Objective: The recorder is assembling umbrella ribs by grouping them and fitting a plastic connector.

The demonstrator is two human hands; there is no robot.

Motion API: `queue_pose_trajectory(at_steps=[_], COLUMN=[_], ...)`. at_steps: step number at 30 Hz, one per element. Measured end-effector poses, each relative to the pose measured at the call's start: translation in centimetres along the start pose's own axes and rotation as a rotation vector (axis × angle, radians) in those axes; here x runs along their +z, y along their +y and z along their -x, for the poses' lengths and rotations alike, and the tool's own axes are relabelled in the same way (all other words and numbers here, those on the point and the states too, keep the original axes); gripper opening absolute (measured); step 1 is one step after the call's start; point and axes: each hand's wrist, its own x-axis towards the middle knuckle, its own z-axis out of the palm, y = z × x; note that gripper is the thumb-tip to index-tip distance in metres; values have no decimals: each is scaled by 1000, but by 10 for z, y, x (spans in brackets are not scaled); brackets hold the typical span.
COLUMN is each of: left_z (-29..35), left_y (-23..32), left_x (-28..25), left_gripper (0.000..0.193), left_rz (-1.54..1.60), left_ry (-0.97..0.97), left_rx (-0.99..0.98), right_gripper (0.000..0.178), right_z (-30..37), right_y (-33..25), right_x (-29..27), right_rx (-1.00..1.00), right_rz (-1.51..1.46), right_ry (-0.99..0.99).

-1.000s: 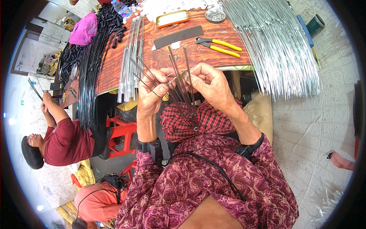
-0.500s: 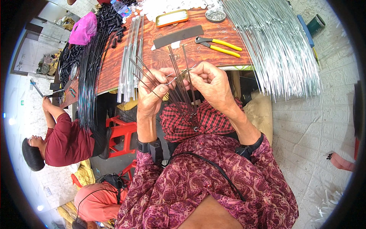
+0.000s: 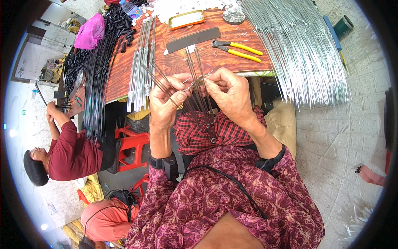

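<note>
Head view shows me the dark rods (image 3: 201,101) fanned up from the checked cloth (image 3: 236,132) toward the near edge of the surface (image 3: 258,67), left fingers (image 3: 178,98) pinching a silver wire (image 3: 189,87), right fingers (image 3: 224,75) narrow on one rod, probably for steadiness.

No legible text or signs.

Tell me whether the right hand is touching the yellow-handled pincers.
Apart: the head view shows a strip of wood-patterned tabletop between the right hand and the yellow-handled pincers.
</note>
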Motion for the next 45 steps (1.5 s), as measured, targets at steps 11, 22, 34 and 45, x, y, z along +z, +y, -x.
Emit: queue_pose_trajectory(at_steps=[11,22,34,45], left_z=[5,15,14,13], left_y=[3,3,0,-2], left_x=[16,33,43,34], left_gripper=[18,17,16,16], left_rz=[-89,-194,-308,-255], left_ry=[40,164,223,178], left_rx=[29,32,76,143], right_gripper=[9,11,10,14], right_z=[1,0,-4,2], right_y=[-1,3,6,4], right_x=[3,5,3,7], right_rx=[-220,-459,-490,-161], right_rz=[304,601,616,182], right_ry=[102,193,172,51])
